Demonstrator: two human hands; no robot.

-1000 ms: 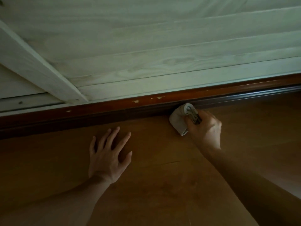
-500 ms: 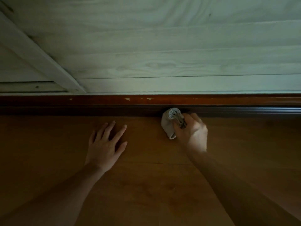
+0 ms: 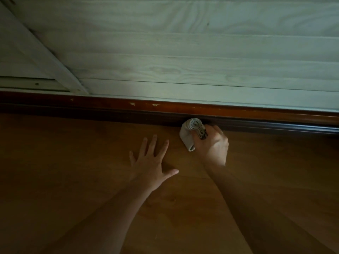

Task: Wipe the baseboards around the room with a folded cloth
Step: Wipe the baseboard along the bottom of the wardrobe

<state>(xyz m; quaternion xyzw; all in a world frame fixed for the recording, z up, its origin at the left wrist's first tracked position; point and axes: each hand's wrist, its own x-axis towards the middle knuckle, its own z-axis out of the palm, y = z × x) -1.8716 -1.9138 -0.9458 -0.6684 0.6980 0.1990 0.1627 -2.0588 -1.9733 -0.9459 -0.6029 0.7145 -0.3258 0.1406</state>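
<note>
A dark reddish-brown baseboard (image 3: pixel 110 107) runs across the view where the pale plank wall meets the floor, with small chips in its top edge. A folded light-grey cloth (image 3: pixel 189 132) is pressed against the lower part of the baseboard. My right hand (image 3: pixel 212 145) is shut around the cloth, fingers wrapped over its folded layers. My left hand (image 3: pixel 150 162) lies flat on the wooden floor to the left of the cloth, fingers spread, holding nothing.
The pale wooden plank wall (image 3: pixel 183 52) fills the upper half. A white diagonal beam (image 3: pixel 45 52) meets the baseboard at the left. Brown wooden floor (image 3: pixel 73 171) stretches below and to both sides of my arms.
The view has tilted and shifted. My right hand and the cloth have slid along the baseboard. My left hand has shifted on the floor and now lies closer to the cloth, thumb spread wider.
</note>
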